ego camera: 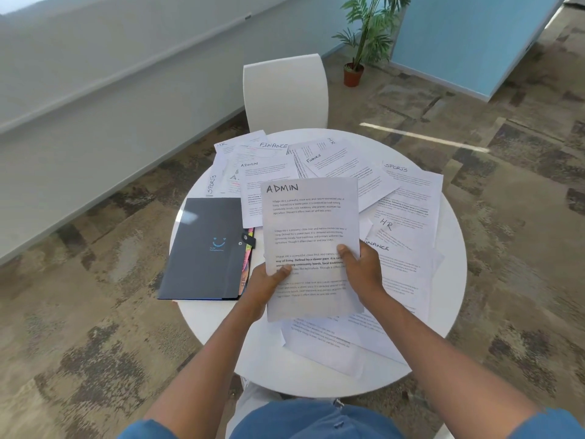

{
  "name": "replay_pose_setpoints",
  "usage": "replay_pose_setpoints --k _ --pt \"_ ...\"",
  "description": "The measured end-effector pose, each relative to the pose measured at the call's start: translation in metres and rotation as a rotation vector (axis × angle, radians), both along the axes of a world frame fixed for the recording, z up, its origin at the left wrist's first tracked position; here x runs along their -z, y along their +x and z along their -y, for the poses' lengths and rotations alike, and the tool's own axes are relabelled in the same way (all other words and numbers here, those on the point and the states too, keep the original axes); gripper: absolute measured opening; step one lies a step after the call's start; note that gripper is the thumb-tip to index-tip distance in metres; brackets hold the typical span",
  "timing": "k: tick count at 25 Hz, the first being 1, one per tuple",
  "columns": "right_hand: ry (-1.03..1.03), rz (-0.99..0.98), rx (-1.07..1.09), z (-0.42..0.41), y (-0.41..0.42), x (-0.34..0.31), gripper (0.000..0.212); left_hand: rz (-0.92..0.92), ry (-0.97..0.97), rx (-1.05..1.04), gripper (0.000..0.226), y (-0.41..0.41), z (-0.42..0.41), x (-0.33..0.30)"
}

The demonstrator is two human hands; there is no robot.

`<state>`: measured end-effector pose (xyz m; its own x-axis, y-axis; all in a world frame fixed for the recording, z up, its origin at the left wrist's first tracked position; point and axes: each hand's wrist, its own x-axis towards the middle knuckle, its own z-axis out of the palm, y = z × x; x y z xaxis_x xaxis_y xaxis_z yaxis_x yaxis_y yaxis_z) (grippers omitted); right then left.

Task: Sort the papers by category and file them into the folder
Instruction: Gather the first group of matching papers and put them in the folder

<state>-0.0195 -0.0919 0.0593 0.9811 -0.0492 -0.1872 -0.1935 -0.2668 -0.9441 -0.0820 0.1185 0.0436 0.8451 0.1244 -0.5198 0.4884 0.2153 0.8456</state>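
A sheet headed ADMIN is held upright above the round white table. My left hand grips its lower left edge, thumb on the front. My right hand grips its lower right edge the same way. A dark grey folder lies shut at the table's left, coloured tabs showing along its right side. Loose papers cover the table: another ADMIN sheet, FINANCE sheets, SPORTS, HR and several more.
A white chair stands at the far side of the table. A potted plant is on the patterned carpet behind it, beside a blue partition. More sheets lie near the table's front edge.
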Motion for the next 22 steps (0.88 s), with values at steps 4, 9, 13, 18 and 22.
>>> replay_pose_setpoints --k 4,9,13,18,22 --pt "0.022 -0.010 -0.010 -0.025 0.012 -0.003 0.021 -0.063 -0.114 -0.018 0.025 0.004 -0.021 0.002" --pt "0.054 -0.136 -0.073 -0.060 0.037 0.010 0.024 -0.100 -0.058 -0.062 0.022 0.014 -0.060 0.008" --pt "0.138 -0.367 -0.037 -0.087 0.071 0.028 0.034 -0.155 0.033 -0.153 0.014 0.023 -0.108 0.022" --pt "-0.012 -0.529 -0.021 -0.114 0.123 0.061 0.036 -0.204 0.085 -0.229 0.015 0.032 -0.160 0.030" --pt "-0.418 -0.426 -0.028 -0.136 0.167 0.087 0.057 -0.230 0.093 -0.279 0.022 0.045 -0.189 0.039"
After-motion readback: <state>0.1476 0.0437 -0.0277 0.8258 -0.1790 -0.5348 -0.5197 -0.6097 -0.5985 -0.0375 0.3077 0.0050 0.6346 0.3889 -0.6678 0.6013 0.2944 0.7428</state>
